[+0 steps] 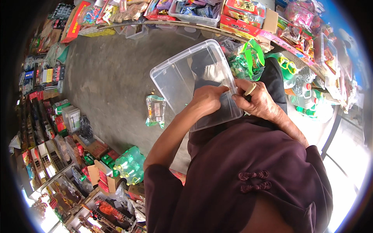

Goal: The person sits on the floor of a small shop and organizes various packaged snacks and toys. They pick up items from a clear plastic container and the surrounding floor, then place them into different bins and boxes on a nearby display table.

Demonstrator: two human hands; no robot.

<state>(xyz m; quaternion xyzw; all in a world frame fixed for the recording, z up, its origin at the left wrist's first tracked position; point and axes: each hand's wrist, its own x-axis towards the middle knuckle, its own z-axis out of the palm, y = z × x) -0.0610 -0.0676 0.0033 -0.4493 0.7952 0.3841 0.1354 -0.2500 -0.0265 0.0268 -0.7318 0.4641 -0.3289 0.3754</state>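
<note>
A clear plastic box (174, 78) with a raised rim is tilted over my lap, and the dark cloth of my trousers shows through it. My left hand (206, 100) lies across the box, index finger stretched towards its right side and the other fingers curled under, their tips hidden. At that right side my right hand (256, 99) has its fingers bent around a small cream-coloured rod-like object (250, 89), with something dark below it. The thumb and forefinger of this hand are close to the box's rim; whether they grip it is unclear.
A sealed packet (155, 111) lies on the concrete floor (110, 78). Snack boxes (239, 26) line the curved shelf ahead. A bag with green handles (247, 62) and large bottles (301, 87) stand at right. Packed green bottles (131, 166) and stocked shelves (67, 192) are at left.
</note>
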